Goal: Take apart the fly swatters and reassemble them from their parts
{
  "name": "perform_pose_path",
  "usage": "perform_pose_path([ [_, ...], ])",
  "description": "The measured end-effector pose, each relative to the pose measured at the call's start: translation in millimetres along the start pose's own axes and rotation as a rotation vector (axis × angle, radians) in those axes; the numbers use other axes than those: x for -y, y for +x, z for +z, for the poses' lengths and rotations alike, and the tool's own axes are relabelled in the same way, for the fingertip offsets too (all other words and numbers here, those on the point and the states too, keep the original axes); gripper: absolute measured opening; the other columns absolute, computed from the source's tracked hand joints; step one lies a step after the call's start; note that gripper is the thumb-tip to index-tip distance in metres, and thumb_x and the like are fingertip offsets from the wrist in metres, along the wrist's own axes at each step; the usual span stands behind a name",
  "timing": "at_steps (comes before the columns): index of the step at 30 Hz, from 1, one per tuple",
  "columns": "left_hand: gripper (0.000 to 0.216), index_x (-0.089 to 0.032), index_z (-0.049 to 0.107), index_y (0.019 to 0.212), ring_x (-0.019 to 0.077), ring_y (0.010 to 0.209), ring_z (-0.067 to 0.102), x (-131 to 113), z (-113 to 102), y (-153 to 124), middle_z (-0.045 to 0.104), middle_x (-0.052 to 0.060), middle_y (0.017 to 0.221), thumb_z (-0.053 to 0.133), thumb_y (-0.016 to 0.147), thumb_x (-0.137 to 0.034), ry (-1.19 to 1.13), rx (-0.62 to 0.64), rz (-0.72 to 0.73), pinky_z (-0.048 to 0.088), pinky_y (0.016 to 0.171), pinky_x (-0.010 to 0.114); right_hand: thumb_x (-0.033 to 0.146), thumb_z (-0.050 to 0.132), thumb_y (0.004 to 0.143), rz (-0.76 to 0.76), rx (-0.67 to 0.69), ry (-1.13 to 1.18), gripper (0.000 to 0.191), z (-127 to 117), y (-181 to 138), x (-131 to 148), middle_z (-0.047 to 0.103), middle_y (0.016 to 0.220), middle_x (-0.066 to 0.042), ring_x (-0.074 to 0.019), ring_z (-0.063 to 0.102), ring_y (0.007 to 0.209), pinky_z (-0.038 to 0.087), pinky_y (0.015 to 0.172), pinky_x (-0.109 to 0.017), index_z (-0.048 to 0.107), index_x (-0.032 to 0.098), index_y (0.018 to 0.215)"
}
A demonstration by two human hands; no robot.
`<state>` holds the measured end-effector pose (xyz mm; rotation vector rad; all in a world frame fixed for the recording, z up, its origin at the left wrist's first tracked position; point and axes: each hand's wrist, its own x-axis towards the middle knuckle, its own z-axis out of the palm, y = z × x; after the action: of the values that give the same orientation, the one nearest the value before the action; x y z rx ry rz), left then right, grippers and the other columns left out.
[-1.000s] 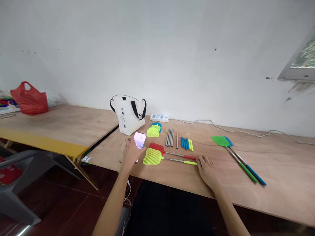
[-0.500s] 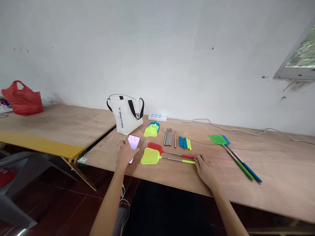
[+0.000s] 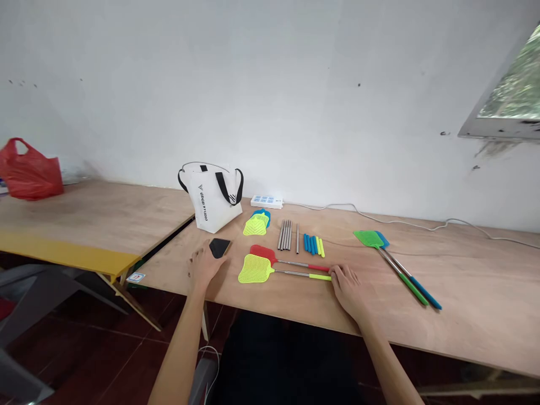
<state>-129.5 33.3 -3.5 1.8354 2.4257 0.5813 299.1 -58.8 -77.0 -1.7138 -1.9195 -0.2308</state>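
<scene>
While the left hand spans the phone, hiding its lower part, on the table, I cannot tell if it grips; the right hand covers the handle ends of the red swatter and yellow swatter, its hold equally unclear. Behind them lie rods and short tubes; the bag stands beyond the phone, near a power strip

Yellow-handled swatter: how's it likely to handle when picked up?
The perforated head looks thin, so it probably flexes and weighs little. The straight metallic shaft likely stays stiffer. That broad, flat head should discourage rolling.
</scene>
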Motion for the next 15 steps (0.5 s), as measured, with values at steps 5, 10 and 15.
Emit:
perform_pose_path([
  [5,0.064,-0.009,0.041,0.145,0.0414,0.13,0.053,2,8,0,0.06,0.024,0.136,0.057,0.09,-0.04,0.026,-0.053,0.028,0.04,0.106,0.055,0.046,0.031,0.105,0.017,0.006,0.031,0.034,-3,1,5,0.065,0.103,-0.006,-0.0239,0.063,0.096,0.045,0.092,-0.042,0.058,0.027,0.096],
  [10,0.048,-0.009,0.051,0.136,0.0371,0.129,0.053,-22,6,-8,0.059,0.022,0.137,0.054,0.091,-0.027,-0.06,-0.131,0.237,0.041,0.109,0.051,0.056,0.043,0.101,-0.052,0.043,0.071,0.034,-9,1,10,0.065,0.115,-0.005,-0.025,0.062,0.11,0.042,0.101,-0.048,0.064,0.03,0.106],
  [15,0.031,-0.023,0.062,0.126,0.0243,0.127,0.057,-63,-2,-37,0.064,0.007,0.132,0.051,0.097,-0.029,-0.398,0.083,0.662,0.043,0.111,0.04,0.049,0.043,0.103,-0.113,0.039,0.119,0.031,-9,3,6,0.065,0.123,-0.006,-0.0257,0.059,0.119,0.042,0.103,-0.048,0.069,0.032,0.108],
])
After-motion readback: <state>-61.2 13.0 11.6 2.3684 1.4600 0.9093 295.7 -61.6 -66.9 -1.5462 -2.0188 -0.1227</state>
